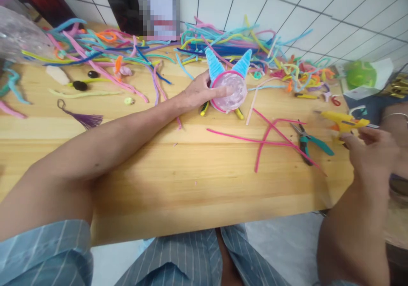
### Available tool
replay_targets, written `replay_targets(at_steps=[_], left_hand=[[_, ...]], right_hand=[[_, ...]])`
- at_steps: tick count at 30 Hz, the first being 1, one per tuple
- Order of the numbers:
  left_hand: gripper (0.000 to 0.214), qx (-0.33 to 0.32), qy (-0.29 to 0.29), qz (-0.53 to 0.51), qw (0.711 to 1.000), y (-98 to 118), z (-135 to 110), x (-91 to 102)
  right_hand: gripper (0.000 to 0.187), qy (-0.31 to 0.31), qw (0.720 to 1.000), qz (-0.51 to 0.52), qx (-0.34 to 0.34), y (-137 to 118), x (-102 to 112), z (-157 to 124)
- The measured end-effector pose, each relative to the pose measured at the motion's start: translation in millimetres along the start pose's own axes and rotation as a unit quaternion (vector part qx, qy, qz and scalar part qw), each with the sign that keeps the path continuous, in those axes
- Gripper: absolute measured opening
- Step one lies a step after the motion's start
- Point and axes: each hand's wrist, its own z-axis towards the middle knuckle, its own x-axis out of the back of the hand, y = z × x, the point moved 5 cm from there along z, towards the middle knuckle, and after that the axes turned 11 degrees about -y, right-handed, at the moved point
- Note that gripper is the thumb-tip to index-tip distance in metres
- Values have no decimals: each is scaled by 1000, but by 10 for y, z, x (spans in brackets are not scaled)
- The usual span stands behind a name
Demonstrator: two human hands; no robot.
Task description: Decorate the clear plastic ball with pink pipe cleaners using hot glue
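My left hand is closed round the side of a round, translucent piece with a pink rim. Two light blue pointed ears, wrapped in pipe cleaner, stick up from its top. Yellow-and-black handles poke out from beneath the piece; the tool they belong to is hidden. At the right, my right hand grips a yellow glue gun, its nozzle pointing left. Pliers with teal and black handles lie on the table just left of that hand, beside several dark pink pipe cleaners.
Heaps of coloured pipe cleaners line the back of the wooden table against the tiled wall. A purple tassel and black pompoms lie at the left. Another person's arm shows at the right edge, near a green round object.
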Motion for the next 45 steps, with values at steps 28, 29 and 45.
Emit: replay_targets(at_steps=[28, 29, 45], left_hand=[[54, -64, -68, -32, 995, 146, 90, -127], [53, -59, -71, -35, 995, 154, 91, -133], [49, -30, -64, -43, 997, 153, 142, -185]], right_hand=[[13, -159, 860, 262, 408, -2839, 754, -1264], [14, -133, 863, 250, 419, -2859, 735, -1218], [18, -38, 885, 125, 448, -2882, 451, -1215]])
